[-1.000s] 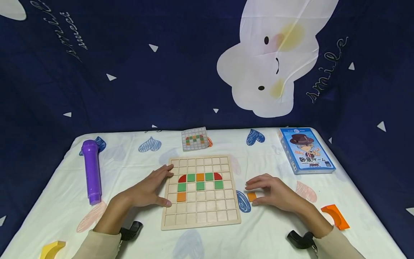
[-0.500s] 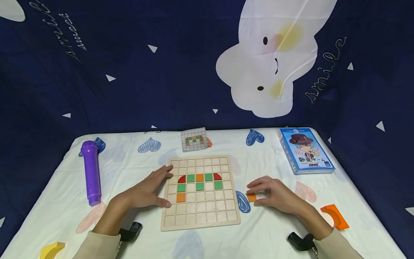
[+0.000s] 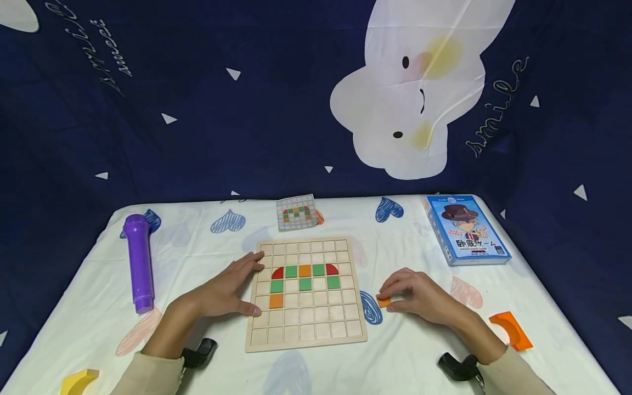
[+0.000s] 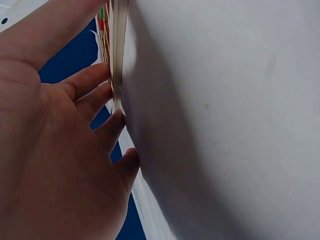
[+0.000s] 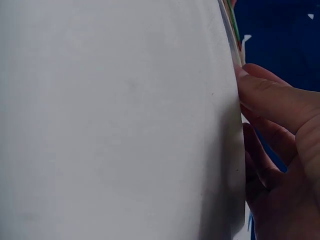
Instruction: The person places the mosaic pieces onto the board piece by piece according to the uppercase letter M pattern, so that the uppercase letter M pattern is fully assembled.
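Note:
A wooden grid board (image 3: 307, 332) lies in the middle of the table in the head view. Red, green and orange tiles fill several of its cells, with an orange tile (image 3: 276, 301) lowest at the left. My left hand (image 3: 217, 288) rests along the board's left edge, thumb and fingers spread. In the left wrist view its fingertips (image 4: 119, 117) meet the board's side. Right of the board, my right hand (image 3: 419, 296) pinches a loose orange square tile (image 3: 383, 302) between thumb and fingers, partly covering it. The right wrist view hides that tile behind the fingers (image 5: 265, 92).
A small pattern card (image 3: 297, 213) lies behind the board. The purple microphone-shaped object (image 3: 140, 263) is at the left, and a blue game box (image 3: 466, 230) at the back right. A yellow curved block (image 3: 79, 381) and an orange arch block (image 3: 513, 330) lie near the front.
The right hand's fingers have closed in on the loose orange tile, and less of it shows now. The left hand and the board stay where they were.

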A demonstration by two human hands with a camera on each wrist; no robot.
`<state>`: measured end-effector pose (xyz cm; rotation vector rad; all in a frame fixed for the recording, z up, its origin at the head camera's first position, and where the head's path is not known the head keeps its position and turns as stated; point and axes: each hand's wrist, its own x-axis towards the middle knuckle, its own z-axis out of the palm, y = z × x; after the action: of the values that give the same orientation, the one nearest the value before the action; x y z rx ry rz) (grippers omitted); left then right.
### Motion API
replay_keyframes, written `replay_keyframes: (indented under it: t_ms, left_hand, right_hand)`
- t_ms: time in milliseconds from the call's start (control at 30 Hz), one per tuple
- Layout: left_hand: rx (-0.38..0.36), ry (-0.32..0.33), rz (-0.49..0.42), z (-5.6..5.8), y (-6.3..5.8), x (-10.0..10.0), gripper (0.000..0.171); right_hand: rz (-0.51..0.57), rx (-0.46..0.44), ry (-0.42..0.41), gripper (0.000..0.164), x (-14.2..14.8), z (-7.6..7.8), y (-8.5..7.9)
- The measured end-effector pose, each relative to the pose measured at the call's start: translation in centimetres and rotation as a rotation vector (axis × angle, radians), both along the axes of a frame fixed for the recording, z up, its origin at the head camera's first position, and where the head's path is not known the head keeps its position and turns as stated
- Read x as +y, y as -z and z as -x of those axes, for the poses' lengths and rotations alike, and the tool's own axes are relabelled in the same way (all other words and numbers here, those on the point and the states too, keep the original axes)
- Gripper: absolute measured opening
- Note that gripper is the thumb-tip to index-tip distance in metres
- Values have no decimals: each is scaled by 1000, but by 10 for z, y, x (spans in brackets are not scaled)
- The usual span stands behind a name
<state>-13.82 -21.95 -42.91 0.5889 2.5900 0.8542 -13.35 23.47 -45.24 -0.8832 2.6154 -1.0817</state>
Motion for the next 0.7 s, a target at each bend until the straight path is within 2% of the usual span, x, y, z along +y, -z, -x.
replay_keyframes:
  t_ms: [200, 700]
  left_hand:
    - [-2, 4, -6, 0, 1, 0, 93]
    - [4, 5, -3, 1, 2, -1, 94]
  right_hand:
    - [0, -23, -3, 22, 0, 4, -4]
    - [113, -39, -28, 21, -6, 10, -8]
